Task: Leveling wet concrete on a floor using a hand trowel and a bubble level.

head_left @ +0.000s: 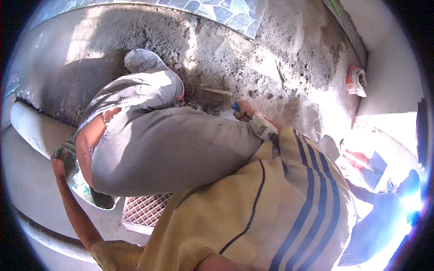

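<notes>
My right hand (246, 110) is closed round the blue handle of a tool (235, 106), close to the rough ground. A thin pale blade (217, 91) lies just beyond it; whether it belongs to that tool is hard to tell. A pale device (263, 128) is strapped at my right wrist. At the far left, my left hand (67, 152), which looks gloved in grey-green, is beside my bent knee. Below it is a white, green-stained container (83, 189) with dark material in it, partly covered by my leg. My left fingers do not show clearly.
Rough grey ground (289, 58) stretches ahead, bordered by stone-patterned tiling (226, 16). A red and white bag (356, 82) stands by the right wall. A lattice-patterned panel (147, 208) lies beneath me. Another person's legs (359, 159) show at the bright right side.
</notes>
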A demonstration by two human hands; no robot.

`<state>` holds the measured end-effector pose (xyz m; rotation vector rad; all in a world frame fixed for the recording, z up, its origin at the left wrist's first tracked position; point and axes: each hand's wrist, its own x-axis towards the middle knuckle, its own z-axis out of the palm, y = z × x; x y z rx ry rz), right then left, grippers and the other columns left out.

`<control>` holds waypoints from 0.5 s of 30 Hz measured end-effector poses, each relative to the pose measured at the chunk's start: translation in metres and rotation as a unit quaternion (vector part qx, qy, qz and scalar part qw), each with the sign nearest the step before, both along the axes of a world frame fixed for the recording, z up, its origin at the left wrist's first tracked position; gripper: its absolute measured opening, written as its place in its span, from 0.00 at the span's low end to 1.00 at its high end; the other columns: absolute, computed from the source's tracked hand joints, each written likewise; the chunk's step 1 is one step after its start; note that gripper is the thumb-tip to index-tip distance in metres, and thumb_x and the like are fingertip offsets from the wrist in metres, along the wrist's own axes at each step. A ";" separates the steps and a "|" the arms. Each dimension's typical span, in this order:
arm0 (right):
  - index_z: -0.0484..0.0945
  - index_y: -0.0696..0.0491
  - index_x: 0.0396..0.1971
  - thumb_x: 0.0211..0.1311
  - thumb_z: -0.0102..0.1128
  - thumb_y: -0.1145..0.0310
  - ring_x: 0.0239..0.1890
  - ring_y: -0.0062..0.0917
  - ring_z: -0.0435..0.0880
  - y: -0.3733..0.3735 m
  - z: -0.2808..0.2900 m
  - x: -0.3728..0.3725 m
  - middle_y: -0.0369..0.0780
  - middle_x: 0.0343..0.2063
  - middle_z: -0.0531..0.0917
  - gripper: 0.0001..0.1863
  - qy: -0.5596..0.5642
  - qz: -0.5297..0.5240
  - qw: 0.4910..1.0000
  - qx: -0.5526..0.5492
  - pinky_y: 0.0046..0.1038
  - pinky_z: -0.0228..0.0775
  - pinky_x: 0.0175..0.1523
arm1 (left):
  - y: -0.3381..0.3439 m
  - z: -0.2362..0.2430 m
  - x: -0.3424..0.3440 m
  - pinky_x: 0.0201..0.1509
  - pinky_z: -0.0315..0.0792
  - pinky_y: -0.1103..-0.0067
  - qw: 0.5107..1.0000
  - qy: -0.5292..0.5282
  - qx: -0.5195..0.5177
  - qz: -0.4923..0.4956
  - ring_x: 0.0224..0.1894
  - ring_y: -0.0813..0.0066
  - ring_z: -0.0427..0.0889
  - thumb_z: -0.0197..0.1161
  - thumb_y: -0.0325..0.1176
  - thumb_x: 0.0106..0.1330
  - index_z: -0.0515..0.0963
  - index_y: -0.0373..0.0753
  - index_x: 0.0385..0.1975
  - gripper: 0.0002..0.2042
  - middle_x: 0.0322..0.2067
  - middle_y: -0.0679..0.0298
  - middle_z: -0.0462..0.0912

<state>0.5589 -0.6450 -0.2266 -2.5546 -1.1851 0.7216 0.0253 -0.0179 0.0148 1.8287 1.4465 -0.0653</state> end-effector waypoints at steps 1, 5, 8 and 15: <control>0.74 0.55 0.36 0.49 0.57 0.60 0.29 0.40 0.81 -0.017 -0.017 0.004 0.46 0.25 0.80 0.17 0.017 0.026 0.999 0.041 0.37 0.72 0.35 | -0.002 -0.001 -0.002 0.38 0.71 0.78 1.000 -0.001 -0.002 -0.001 0.31 0.75 0.75 0.62 0.31 0.60 0.78 0.32 0.35 0.09 0.30 0.65 0.80; 0.74 0.55 0.41 0.48 0.60 0.59 0.31 0.38 0.81 -0.043 -0.083 0.012 0.45 0.29 0.81 0.22 0.058 0.110 0.975 0.186 0.35 0.73 0.37 | -0.003 -0.003 0.044 0.38 0.70 0.78 0.997 -0.027 0.022 -0.064 0.31 0.75 0.75 0.62 0.32 0.60 0.78 0.33 0.35 0.09 0.30 0.66 0.80; 0.73 0.55 0.45 0.48 0.61 0.57 0.32 0.33 0.81 0.014 -0.036 0.031 0.43 0.31 0.81 0.25 0.212 0.042 0.976 0.035 0.33 0.73 0.38 | -0.006 0.002 0.006 0.38 0.70 0.78 0.996 0.010 0.056 -0.068 0.31 0.76 0.75 0.62 0.33 0.60 0.78 0.33 0.35 0.10 0.30 0.65 0.80; 0.77 0.53 0.35 0.54 0.56 0.58 0.19 0.25 0.78 -0.048 0.005 0.074 0.38 0.18 0.79 0.15 0.489 -0.358 0.775 0.180 0.29 0.71 0.26 | -0.005 -0.004 0.019 0.37 0.70 0.78 0.997 -0.032 0.036 -0.066 0.32 0.76 0.75 0.63 0.34 0.60 0.79 0.34 0.36 0.10 0.31 0.65 0.81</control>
